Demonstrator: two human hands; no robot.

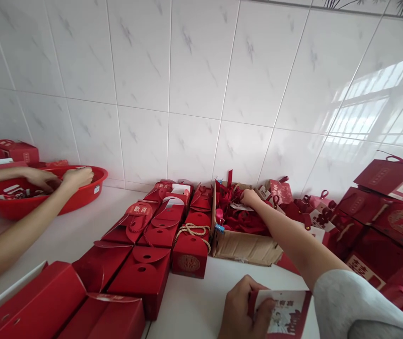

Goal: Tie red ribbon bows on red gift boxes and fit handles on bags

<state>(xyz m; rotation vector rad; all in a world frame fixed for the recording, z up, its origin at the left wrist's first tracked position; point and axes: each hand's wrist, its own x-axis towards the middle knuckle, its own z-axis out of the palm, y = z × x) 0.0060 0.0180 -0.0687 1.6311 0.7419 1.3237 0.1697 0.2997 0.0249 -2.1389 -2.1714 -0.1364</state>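
At the bottom of the head view, my left hand [245,308] grips a small red gift box [288,313] with a pale printed picture on its face. The thumb lies over its edge, and the lower part of it is cut off by the frame. My right hand [252,198] reaches into an open cardboard box [245,246] filled with dark red fabric-like items [245,221] and small printed tags. Its fingers are curled down beside a pale tag [240,206]. What they pinch, if anything, is too small to make out.
Rows of red gift boxes [139,268], one tied with beige rope [192,229], stand left of the cardboard box. More red boxes [395,216] are stacked at the right. Another person's hands [77,176] work over a red plastic basin [81,200] at the left. A tiled wall [194,94] stands behind.
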